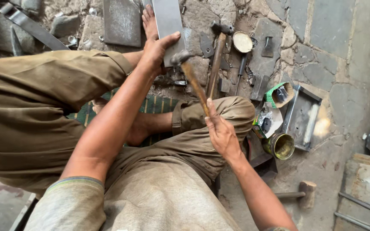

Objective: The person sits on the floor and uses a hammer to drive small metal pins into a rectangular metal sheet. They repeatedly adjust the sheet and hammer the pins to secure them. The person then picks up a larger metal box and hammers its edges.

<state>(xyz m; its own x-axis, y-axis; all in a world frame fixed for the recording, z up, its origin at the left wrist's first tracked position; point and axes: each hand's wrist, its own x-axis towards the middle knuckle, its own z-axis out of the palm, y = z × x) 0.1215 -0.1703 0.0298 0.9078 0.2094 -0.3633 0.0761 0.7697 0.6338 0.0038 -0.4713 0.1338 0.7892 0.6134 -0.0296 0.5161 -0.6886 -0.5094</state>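
Right now my right hand (221, 132) is clenched around the wooden handle of a hammer (193, 81), its metal head tilted down just beside the lower edge of the flat metal sheet (168, 19). My left hand (157, 51) grips that sheet, thumb laid across its face, fingers (170, 40) wrapped at its edge, and my bare foot (149, 21) rests against the sheet's left side. Just right of the sheet, a second hammer (217, 55) lies on the stone floor (322, 42). Farther right of the sheet sit a small round tin (242, 42), a metal tray (302, 117) and an open can (282, 146).
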